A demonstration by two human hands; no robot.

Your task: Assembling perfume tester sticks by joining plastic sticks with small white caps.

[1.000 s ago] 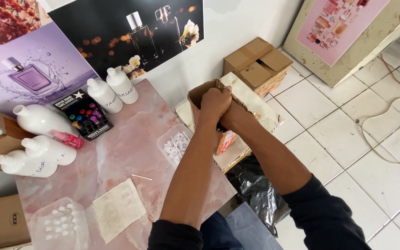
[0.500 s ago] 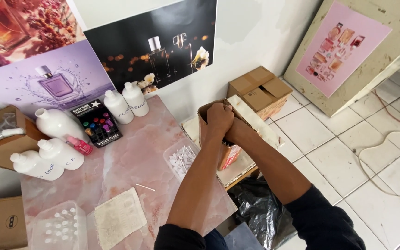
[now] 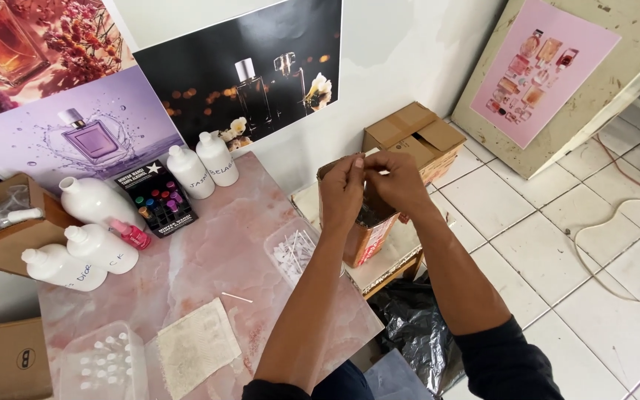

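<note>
Head view: both hands raised over an open brown carton (image 3: 361, 233) off the right edge of the pink marble desk (image 3: 216, 259), left hand (image 3: 342, 189) and right hand (image 3: 398, 181) pinched fingertip to fingertip on something too small to tell, apparently mid-step at drawing an item out; next move likely calling for a careful lift clear of the flaps. Beyond: white tiled floor (image 3: 557, 244), perfume posters (image 3: 246, 67) along the desk's back edge, white bottles (image 3: 201, 167) near the back, clear tray (image 3: 294, 248) at the right edge.

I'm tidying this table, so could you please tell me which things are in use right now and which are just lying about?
In use:
left hand
right hand
open cardboard box under both hands

Lying about:
white bottles
clear tray of small sticks
cloth
closed carton
black bag
</note>
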